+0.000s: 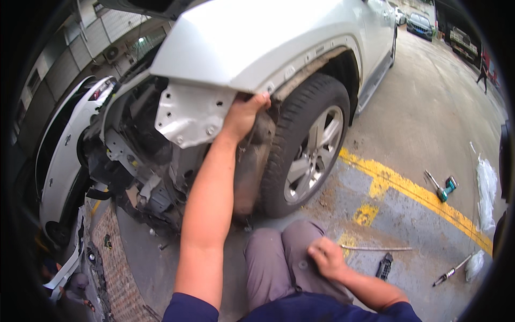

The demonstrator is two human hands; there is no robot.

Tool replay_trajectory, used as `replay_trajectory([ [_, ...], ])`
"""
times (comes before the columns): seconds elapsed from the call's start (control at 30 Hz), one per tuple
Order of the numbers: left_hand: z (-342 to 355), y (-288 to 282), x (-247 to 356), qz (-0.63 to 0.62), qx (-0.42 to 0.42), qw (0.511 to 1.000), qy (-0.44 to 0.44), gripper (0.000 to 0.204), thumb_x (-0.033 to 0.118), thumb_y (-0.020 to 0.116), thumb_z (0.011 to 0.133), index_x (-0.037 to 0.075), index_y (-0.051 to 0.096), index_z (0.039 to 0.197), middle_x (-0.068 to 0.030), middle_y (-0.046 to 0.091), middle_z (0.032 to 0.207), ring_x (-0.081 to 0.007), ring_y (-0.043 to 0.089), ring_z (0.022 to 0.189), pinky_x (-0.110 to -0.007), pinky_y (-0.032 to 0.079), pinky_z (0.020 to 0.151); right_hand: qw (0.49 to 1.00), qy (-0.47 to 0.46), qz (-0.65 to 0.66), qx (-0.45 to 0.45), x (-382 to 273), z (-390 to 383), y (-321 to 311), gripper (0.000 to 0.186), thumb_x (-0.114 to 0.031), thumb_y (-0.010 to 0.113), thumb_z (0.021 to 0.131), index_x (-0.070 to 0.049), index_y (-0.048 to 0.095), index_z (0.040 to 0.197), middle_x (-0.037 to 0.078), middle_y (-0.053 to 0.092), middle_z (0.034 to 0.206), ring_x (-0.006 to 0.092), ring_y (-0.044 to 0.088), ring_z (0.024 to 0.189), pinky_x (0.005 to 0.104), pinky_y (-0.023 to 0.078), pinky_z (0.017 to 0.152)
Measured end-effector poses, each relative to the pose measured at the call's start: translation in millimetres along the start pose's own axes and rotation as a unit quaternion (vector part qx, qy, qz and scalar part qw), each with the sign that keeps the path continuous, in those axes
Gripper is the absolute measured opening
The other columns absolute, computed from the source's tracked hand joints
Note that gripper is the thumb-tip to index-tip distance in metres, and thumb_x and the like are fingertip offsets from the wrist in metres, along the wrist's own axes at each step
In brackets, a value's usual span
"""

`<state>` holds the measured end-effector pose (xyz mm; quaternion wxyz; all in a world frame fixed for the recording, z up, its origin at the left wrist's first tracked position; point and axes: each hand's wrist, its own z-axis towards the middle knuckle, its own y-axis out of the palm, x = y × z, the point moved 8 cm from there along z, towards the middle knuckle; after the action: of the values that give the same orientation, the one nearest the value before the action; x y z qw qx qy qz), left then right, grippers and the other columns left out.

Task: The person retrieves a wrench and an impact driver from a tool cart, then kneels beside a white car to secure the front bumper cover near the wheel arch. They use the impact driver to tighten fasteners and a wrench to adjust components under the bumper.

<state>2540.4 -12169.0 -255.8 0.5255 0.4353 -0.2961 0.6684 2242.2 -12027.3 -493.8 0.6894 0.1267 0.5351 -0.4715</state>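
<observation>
My left arm reaches forward to a silver-white car. The fingers of my left hand [244, 115] are hooked under the lower front corner of its fender [225, 59], with the thumb near the wheel arch edge. A white metal bracket plate [188, 115] with several holes is left of that hand, and a dirty wheel arch liner [252, 166] hangs below it. My right hand [326, 258] rests at my knee with fingers curled; whatever may be in them is hidden. A thin rod [375, 248] extends to the right from beside that hand; I cannot tell whether it is held.
The front wheel [308, 145] stands close ahead. A teal cordless power tool [444, 189], a ratchet-like tool [450, 271], a black part [384, 266] and plastic wrapping [486, 193] lie on the right floor. Exposed front-end parts [139, 155] and another white car [70, 155] are at left.
</observation>
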Motion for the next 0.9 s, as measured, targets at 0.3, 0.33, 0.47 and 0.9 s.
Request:
replay_trajectory([
  [0.3, 8, -16, -27, -0.066, 0.008, 0.997, -0.025, 0.014, 0.014, 0.065, 0.092, 0.001, 0.066, 0.098, -0.0047, 0.066, 0.092, -0.0153, 0.065, 0.084, -0.028, 0.054, 0.084, 0.953, 0.162, -0.146, -0.212, 12, 0, -5, 0.023, -0.027, 0.06, 0.09, -0.007, 0.058, 0.101, 0.01, 0.059, 0.075, 0.028, 0.062, 0.066, 0.0383, 0.049, 0.059],
  [0.33, 5, -20, -24, -0.041, -0.004, 0.999, -0.001, 0.015, 0.014, 0.067, 0.091, 0.001, 0.066, 0.099, -0.0049, 0.066, 0.093, -0.0151, 0.065, 0.084, -0.029, 0.055, 0.084, 0.953, 0.072, -0.189, -0.227, 0, 1, 9, 0.027, -0.03, 0.062, 0.088, -0.008, 0.058, 0.102, 0.011, 0.06, 0.076, 0.0309, 0.062, 0.067, 0.0406, 0.049, 0.058],
  [0.47, 0, 7, -5, 0.007, -0.028, 0.998, 0.053, 0.018, 0.016, 0.071, 0.088, 0.001, 0.067, 0.097, -0.0021, 0.065, 0.089, -0.0113, 0.062, 0.077, -0.025, 0.052, 0.075, 0.914, -0.027, -0.286, -0.286, -3, -13, 26, 0.025, -0.029, 0.062, 0.087, -0.009, 0.057, 0.1, 0.012, 0.06, 0.075, 0.0329, 0.063, 0.067, 0.0447, 0.05, 0.056],
  [0.9, 0, 1, -6, 0.0, -0.028, 0.999, 0.024, 0.037, 0.015, 0.069, 0.089, 0.004, 0.055, 0.121, -0.003, 0.06, 0.105, -0.0105, 0.06, 0.088, -0.024, 0.05, 0.079, 0.992, -0.072, 0.071, 0.072, -126, 293, -68, 0.024, -0.018, 0.063, 0.089, 0.007, 0.065, 0.092, 0.006, 0.066, 0.076, 0.0091, 0.056, 0.07, 0.0266, 0.046, 0.066],
])
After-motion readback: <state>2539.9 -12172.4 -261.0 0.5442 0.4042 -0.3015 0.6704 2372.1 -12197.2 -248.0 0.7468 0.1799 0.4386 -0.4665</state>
